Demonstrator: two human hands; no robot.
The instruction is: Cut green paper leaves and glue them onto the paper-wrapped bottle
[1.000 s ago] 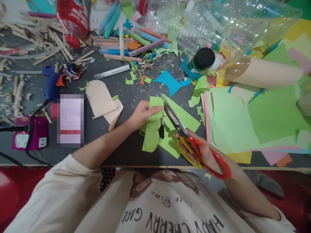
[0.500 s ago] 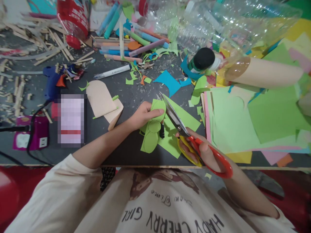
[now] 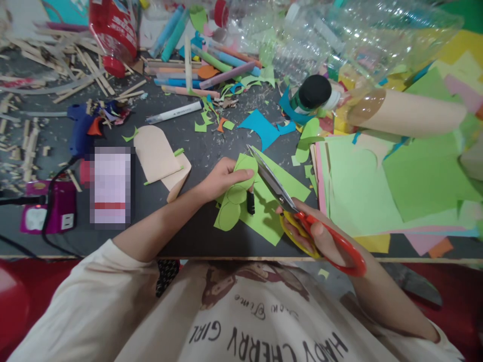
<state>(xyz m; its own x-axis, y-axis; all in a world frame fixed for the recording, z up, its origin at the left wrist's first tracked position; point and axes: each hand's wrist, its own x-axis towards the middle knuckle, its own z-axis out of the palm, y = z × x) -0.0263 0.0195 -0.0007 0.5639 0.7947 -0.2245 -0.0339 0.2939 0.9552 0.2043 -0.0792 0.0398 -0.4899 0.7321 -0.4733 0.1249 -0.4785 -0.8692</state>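
Between thumb and fingers, my left hand [image 3: 225, 178] pinches a light green paper piece [image 3: 231, 213] with rounded outlines drawn on it. My right hand [image 3: 317, 231] is wrapped round the red and yellow handles of a pair of scissors [image 3: 277, 186]. The blades look nearly closed, their tips at the right edge of the held piece. Whether they touch the paper I cannot tell. Below lies a larger green paper sheet [image 3: 266, 223], with a small black-capped object [image 3: 251, 201] on it. Beige paper cutouts [image 3: 156, 151] rest left of my left hand.
A stack of coloured paper [image 3: 358, 196] lies at the right. Clear plastic bottles [image 3: 339, 40] and a black-capped bottle [image 3: 315, 95] stand behind. On the left are a blue glue gun [image 3: 79, 125], a blurred-out phone-shaped object [image 3: 112, 186] and wooden sticks [image 3: 90, 65]. Blue scraps [image 3: 258, 128] lie ahead.
The scissor blades have come closer together, and the handles have shifted slightly right. The lower end of the green paper piece has swung a little left and up.
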